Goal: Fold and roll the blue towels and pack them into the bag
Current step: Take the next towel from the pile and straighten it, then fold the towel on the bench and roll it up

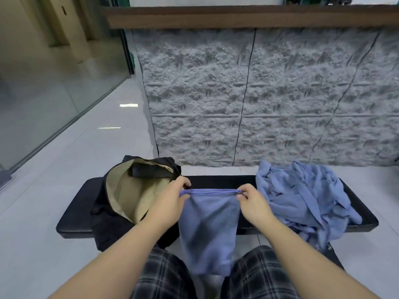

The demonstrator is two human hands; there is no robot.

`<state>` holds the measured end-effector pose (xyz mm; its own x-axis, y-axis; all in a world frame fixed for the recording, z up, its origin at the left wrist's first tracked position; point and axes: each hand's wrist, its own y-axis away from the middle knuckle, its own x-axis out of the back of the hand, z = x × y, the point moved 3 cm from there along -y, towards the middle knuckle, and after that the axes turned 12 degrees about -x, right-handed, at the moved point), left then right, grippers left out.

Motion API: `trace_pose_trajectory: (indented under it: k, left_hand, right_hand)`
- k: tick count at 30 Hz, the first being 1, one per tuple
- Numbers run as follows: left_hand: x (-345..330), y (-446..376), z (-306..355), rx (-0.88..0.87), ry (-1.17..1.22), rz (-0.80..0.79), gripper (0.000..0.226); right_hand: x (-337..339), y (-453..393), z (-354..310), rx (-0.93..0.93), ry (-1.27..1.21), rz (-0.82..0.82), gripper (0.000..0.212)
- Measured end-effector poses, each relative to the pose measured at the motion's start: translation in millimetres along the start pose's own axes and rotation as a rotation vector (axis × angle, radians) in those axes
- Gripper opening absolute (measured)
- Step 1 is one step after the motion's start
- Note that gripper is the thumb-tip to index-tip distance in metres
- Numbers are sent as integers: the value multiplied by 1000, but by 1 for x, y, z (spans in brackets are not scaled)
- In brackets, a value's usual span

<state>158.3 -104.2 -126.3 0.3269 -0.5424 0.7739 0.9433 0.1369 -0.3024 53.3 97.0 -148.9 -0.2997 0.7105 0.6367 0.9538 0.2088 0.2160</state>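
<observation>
**Clerk:** Left hand (172,197), centre of frame: fingers and thumb pinched on the left top corner of one blue towel (208,231).

**Checker:** And the other?

**Clerk:** Right hand (253,201), just right of centre: pinching the right top corner of the same towel. Top hem is pulled straight between the two hands; the cloth hangs folded, down to between the knees in plaid shorts (164,275) at the bottom edge.

**Checker:** Bag?

**Clerk:** One black bag (108,214) with tan lining, mouth open, lower left of centre, lying on the left end of a black bench (73,219). Its rim sits just behind the left hand.

**Checker:** Remaining stock?

**Clerk:** One heap of blue towels (302,197), loose and crumpled, lower right, on the right end of the bench; some cloth spills over the near edge. Count cannot be told.

**Checker:** Surroundings?

**Clerk:** Grey textured wall (259,93) across the upper centre and right, pale tiled floor (64,158) at left.
</observation>
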Motion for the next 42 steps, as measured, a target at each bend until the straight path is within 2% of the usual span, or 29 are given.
trace_pose_trajectory:
  k: [3, 6, 8, 11, 18, 22, 24, 26, 28, 30, 32, 35, 37, 42]
  left_hand:
    - [-21, -19, -18, 163, 154, 48, 14]
    - [-41, -45, -38, 293, 287, 91, 25]
    - [-48, -62, -47, 356, 323, 122, 24]
    - [-60, -90, -61, 352, 305, 150, 18]
    - [-93, -157, -99, 389, 420, 221, 26]
    - [-113, -188, -124, 414, 415, 228, 13]
    - [-122, -199, -135, 404, 406, 228, 16]
    - [-135, -205, -145, 357, 307, 107, 35]
    - [-156, -201, -153, 331, 182, -98, 51]
    - [-179, -182, -155, 331, 166, -273, 54]
    - [-196, -152, -149, 270, 140, -383, 50]
    - [-207, -106, -135, 138, 82, -438, 48]
    - [-208, -79, -126, 101, 77, -444, 50]
    - [-205, -29, -109, 34, 43, -434, 58]
  right_hand:
    - [-9, -26, 8, -45, -12, 9, 10]
    - [-17, -57, 13, -54, -46, 30, 9]
    - [-21, -78, 14, -65, -76, 33, 9]
    - [-28, -115, 16, -84, -108, 34, 9]
    - [-43, -200, 17, -92, -86, 78, 11]
    - [-52, -243, 16, -110, -52, 84, 13]
    - [-57, -257, 16, -109, -44, 77, 18]
    - [-66, -265, 21, -129, -24, 32, 26]
    - [-79, -267, 35, -186, 43, -42, 36]
    - [-94, -260, 55, -214, 153, -153, 44]
    - [-106, -244, 74, -191, 276, -235, 47]
    - [-113, -208, 93, -108, 379, -204, 45]
    - [-113, -182, 100, -121, 368, -144, 43]
    - [-110, -122, 115, -353, 266, -39, 42]
